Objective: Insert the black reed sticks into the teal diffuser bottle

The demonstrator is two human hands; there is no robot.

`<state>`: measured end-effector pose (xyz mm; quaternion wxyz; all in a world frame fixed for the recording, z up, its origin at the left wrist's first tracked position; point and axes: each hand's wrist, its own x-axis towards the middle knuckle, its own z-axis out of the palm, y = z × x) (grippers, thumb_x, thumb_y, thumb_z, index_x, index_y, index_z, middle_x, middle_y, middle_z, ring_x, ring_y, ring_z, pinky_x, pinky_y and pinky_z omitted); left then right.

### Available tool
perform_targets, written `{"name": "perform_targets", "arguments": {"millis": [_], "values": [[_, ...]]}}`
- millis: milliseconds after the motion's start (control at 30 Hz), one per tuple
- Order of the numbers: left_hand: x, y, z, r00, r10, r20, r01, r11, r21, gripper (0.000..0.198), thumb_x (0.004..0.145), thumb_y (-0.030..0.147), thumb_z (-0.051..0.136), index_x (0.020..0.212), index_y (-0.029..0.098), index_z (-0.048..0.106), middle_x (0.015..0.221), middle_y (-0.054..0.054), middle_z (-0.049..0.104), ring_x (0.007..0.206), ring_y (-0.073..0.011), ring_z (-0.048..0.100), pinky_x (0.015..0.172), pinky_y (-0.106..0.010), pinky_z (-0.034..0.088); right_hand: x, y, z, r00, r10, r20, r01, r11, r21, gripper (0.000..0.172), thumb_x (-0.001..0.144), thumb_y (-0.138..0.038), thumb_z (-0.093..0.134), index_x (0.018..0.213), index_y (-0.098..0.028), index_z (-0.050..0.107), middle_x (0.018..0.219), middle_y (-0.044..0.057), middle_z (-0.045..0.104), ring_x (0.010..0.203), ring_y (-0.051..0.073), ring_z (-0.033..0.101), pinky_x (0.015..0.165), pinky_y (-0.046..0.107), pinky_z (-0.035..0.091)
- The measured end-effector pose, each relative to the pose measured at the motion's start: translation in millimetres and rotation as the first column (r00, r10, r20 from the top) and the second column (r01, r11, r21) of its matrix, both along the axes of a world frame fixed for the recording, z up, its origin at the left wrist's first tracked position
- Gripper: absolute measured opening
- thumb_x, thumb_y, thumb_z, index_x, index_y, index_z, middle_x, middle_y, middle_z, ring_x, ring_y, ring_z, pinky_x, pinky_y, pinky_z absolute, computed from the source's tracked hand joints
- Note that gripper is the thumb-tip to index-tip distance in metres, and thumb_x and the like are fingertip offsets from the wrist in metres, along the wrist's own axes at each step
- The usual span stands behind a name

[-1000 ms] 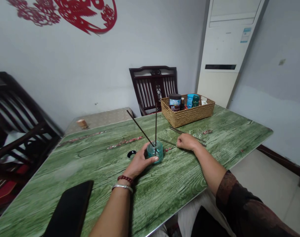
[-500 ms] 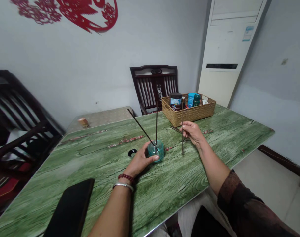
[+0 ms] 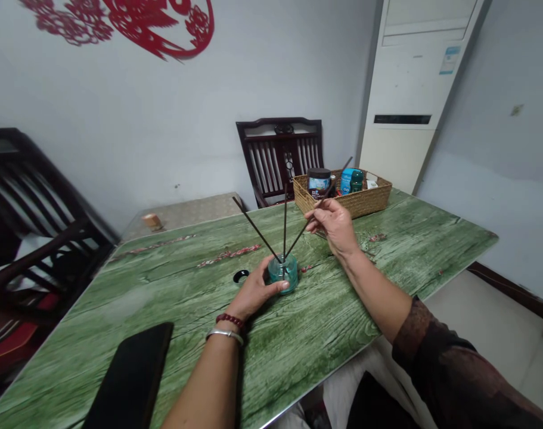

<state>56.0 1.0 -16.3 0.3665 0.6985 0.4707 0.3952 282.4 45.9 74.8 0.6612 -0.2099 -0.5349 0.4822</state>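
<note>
My left hand (image 3: pixel 256 290) wraps around a squat teal glass bottle (image 3: pixel 284 275) standing on the table. Two thin dark reed sticks rise from the bottle's neck, one upright (image 3: pixel 284 223) and one leaning left (image 3: pixel 256 232). My right hand (image 3: pixel 336 225) pinches a third dark reed stick (image 3: pixel 307 225) above the table, tilted so that its lower end reaches the bottle's mouth. Whether that end is inside the neck cannot be told. A small round black cap (image 3: pixel 241 276) lies just left of my left hand.
A wicker basket (image 3: pixel 343 196) holding jars and bottles stands at the table's back edge. A black phone-like slab (image 3: pixel 130 378) lies at the near left. Dark wooden chairs (image 3: pixel 278 158) stand behind and left of the green wood-grain table (image 3: pixel 164 310).
My right hand has swung the stick from nearly vertical to a slant, moving up and left, bringing its lower end to the bottle. My left hand stays on the bottle.
</note>
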Motion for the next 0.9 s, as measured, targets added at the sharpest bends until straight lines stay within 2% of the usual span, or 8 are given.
{"name": "perform_targets", "arguments": {"millis": [167, 433, 567, 667, 767, 833, 900], "values": [[-0.7, 1.7, -2.6, 1.000, -0.012, 0.014, 0.012, 1.000, 0.016, 0.079, 0.066, 0.049, 0.083, 0.134, 0.019, 0.057, 0.133, -0.013, 0.066, 0.124, -0.0340, 0.060, 0.113, -0.049, 0.041, -20.6, 1.4, -2.2, 0.984, 0.007, 0.179, -0.012, 1.000, 0.026, 0.031, 0.077, -0.045, 0.075, 0.088, -0.021, 0.058, 0.075, -0.002, 0.074, 0.052, 0.009, 0.065, 0.047, 0.017, 0.048], [-0.1, 1.4, -1.9, 0.999, -0.042, 0.012, 0.042, 0.998, 0.042, 0.081, 0.067, 0.050, 0.082, 0.136, 0.018, 0.056, 0.132, -0.013, 0.067, 0.125, -0.0342, 0.059, 0.112, -0.048, 0.041, -39.7, -4.1, -18.7, 0.955, 0.049, 0.291, -0.056, 0.998, 0.018, 0.023, 0.076, -0.039, 0.073, 0.083, -0.020, 0.063, 0.074, -0.002, 0.072, 0.052, 0.009, 0.061, 0.045, 0.017, 0.045], [-0.1, 1.9, -1.4, 0.999, -0.034, 0.011, 0.034, 0.998, 0.045, 0.081, 0.066, 0.051, 0.083, 0.134, 0.017, 0.057, 0.131, -0.013, 0.067, 0.124, -0.0345, 0.059, 0.111, -0.047, 0.042, -45.1, -6.4, -25.7, 0.915, 0.023, 0.404, -0.049, 0.997, 0.056, 0.018, 0.075, -0.036, 0.073, 0.079, -0.020, 0.069, 0.071, -0.002, 0.069, 0.052, 0.009, 0.057, 0.050, 0.021, 0.047], [0.2, 2.1, -1.4, 1.000, -0.018, 0.015, 0.017, 0.999, 0.037, 0.082, 0.064, 0.050, 0.084, 0.134, 0.017, 0.057, 0.130, -0.013, 0.068, 0.123, -0.0354, 0.060, 0.111, -0.048, 0.042, -44.6, -11.8, -24.2, 0.863, -0.036, 0.505, -0.024, 0.993, 0.111, 0.015, 0.076, -0.033, 0.073, 0.083, -0.020, 0.074, 0.075, -0.001, 0.072, 0.062, 0.012, 0.061, 0.059, 0.023, 0.049], [0.5, 1.7, -1.5, 1.000, -0.021, 0.015, 0.020, 0.999, 0.037, 0.081, 0.065, 0.049, 0.083, 0.134, 0.017, 0.057, 0.132, -0.014, 0.067, 0.124, -0.0352, 0.059, 0.112, -0.049, 0.041, -34.3, -19.6, -18.9, 0.834, -0.129, 0.537, 0.032, 0.982, 0.187, 0.016, 0.079, -0.034, 0.072, 0.090, -0.022, 0.076, 0.082, 0.000, 0.074, 0.069, 0.013, 0.063, 0.068, 0.025, 0.050], [0.4, 1.3, -1.7, 1.000, -0.021, 0.002, 0.021, 0.999, 0.028, 0.080, 0.066, 0.049, 0.082, 0.134, 0.015, 0.056, 0.133, -0.016, 0.066, 0.125, -0.0349, 0.059, 0.112, -0.049, 0.040, -19.2, -21.3, -18.6, 0.817, -0.242, 0.524, 0.130, 0.962, 0.240, 0.018, 0.085, -0.037, 0.068, 0.089, -0.022, 0.076, 0.081, 0.000, 0.073, 0.068, 0.013, 0.062, 0.069, 0.025, 0.049], [0.1, 1.2, -2.1, 1.000, -0.009, -0.015, 0.009, 1.000, 0.018, 0.082, 0.066, 0.050, 0.082, 0.134, 0.013, 0.055, 0.133, -0.017, 0.065, 0.126, -0.0351, 0.059, 0.113, -0.049, 0.040, 1.9, -16.8, -24.4, 0.750, -0.396, 0.529, 0.284, 0.916, 0.284, 0.023, 0.089, -0.039, 0.062, 0.086, -0.020, 0.075, 0.079, 0.001, 0.072, 0.069, 0.014, 0.062, 0.069, 0.025, 0.048]]}}
